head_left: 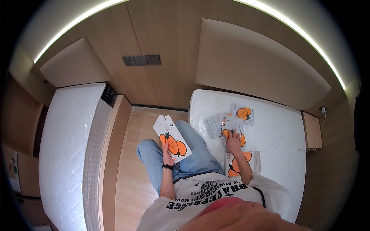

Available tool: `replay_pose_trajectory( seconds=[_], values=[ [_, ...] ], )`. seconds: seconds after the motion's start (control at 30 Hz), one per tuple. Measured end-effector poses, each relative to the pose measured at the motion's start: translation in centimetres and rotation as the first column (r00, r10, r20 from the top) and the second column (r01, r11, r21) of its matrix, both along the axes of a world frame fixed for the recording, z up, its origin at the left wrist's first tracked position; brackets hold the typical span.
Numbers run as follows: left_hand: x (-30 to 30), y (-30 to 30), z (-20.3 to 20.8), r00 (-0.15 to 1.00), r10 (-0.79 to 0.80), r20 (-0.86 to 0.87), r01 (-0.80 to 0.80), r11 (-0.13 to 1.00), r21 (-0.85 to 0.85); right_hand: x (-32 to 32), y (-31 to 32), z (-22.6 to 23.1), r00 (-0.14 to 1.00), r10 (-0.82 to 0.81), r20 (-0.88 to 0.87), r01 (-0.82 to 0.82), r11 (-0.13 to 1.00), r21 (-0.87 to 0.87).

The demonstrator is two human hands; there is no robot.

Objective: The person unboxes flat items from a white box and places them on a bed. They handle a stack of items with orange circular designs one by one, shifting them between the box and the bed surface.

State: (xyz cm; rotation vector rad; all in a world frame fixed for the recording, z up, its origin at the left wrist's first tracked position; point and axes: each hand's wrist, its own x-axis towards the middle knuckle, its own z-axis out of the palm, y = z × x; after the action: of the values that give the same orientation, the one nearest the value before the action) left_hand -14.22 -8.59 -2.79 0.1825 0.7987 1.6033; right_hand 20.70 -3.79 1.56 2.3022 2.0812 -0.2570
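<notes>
Fingers of left hand point(167, 155) clamp orange-printed carton point(175, 141); right hand point(233, 144) touches packets point(226, 123); cannot tell its fingers' grip.

The held carton point(177, 144) was white, printed with orange fruit and black outlines. The second carton point(234, 166) repeated the orange fruit print on a pale ground. The packets point(228, 122) were silver-grey to white, several with the orange motif. The right mattress point(283, 133) was white; the left mattress point(67, 146) was white with a quilted diagonal pattern and a black corner panel point(109, 95). The jeans point(198, 156) were faded blue, the wristband point(168, 166) black, the shirt point(231, 184) white with black lettering. The wall panelling point(169, 34) was wood-grained brown, the headboards point(254, 59) plain beige.
</notes>
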Motion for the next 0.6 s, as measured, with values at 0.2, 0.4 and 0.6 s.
replay_pose_trajectory(
  seconds=[0.2,0.4,0.6],
  values=[
    [0.0,0.0,-0.1,1.0,0.002,0.003,-0.002,1.0,0.0,-0.1,0.0,0.2,1.0,-0.01,0.001,0.01,1.0,-0.029],
    [0.1,0.0,-0.2,1.0,0.008,0.015,-0.008,1.0,0.007,0.2,0.0,-0.2,1.0,0.004,-0.017,-0.004,1.0,-0.003],
    [0.2,0.0,-0.2,1.0,0.004,0.026,-0.004,1.0,0.006,1.9,0.7,-0.2,0.993,0.103,-0.062,-0.099,0.993,0.064]
  ],
)
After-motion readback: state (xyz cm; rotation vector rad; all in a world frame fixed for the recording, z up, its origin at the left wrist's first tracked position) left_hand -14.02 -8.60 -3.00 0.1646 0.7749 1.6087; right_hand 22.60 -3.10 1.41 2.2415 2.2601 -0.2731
